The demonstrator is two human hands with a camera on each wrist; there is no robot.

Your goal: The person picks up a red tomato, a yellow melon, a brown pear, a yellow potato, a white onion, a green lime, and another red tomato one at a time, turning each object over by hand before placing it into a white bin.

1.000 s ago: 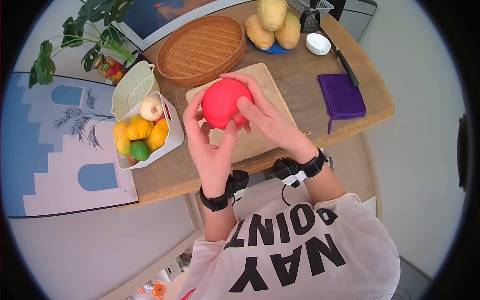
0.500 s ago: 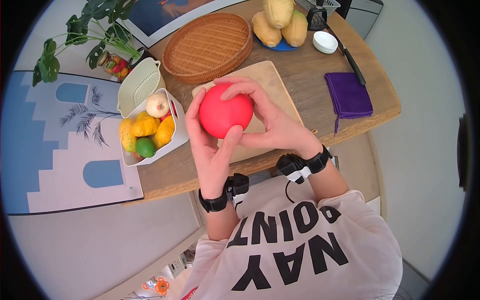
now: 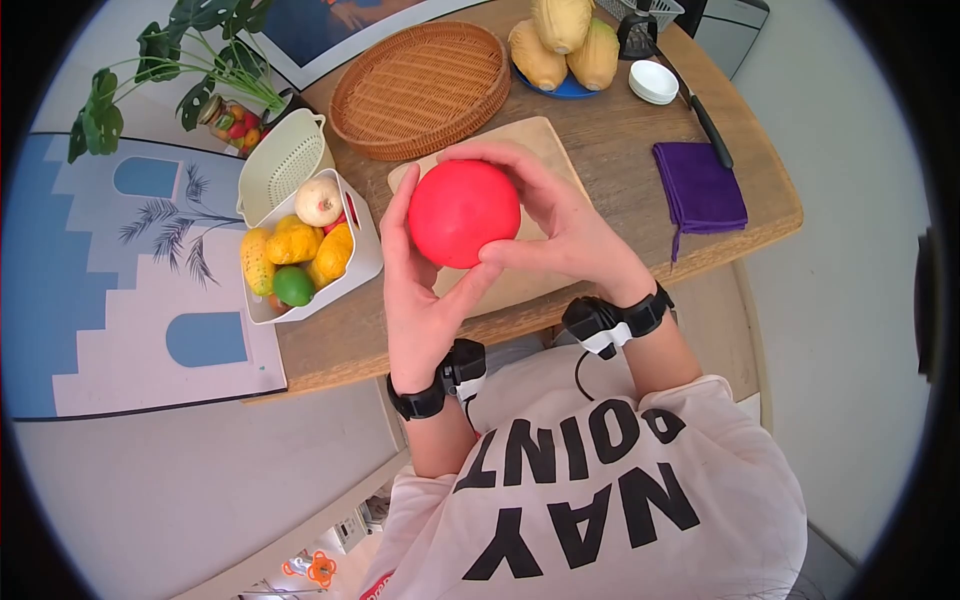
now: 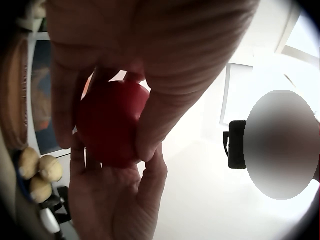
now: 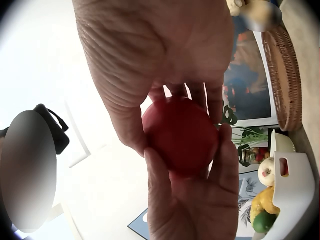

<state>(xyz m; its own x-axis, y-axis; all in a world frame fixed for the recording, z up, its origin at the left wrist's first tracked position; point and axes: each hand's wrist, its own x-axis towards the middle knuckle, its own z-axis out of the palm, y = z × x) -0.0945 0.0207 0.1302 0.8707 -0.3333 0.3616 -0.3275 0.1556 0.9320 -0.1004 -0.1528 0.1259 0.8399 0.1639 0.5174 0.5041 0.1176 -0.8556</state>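
A smooth red ball (image 3: 464,214) is held between both hands above a wooden cutting board (image 3: 543,145). My left hand (image 3: 422,305) grips its left side, fingers along that edge and thumb reaching under the near side. On the right side, my right hand (image 3: 572,225) curls its fingers over the far edge, and its thumb presses the near side. The two thumb tips come together at the ball's lower edge. In the left wrist view the ball (image 4: 112,122) sits among the fingers of both hands, and the right wrist view shows the ball (image 5: 181,135) likewise enclosed.
Left of the board stand a white basket (image 3: 362,255) of fruit and vegetables and a pale green colander (image 3: 285,165). A woven tray (image 3: 420,85), several pale vegetables (image 3: 562,25) on a blue plate, white dishes (image 3: 654,82), a black-handled knife (image 3: 712,135) and a purple cloth (image 3: 700,188) lie beyond.
The ball has been turned in my hands. My right thumb has moved from the ball's upper right side down to its near edge, beside the left thumb. The head view has shifted slightly.
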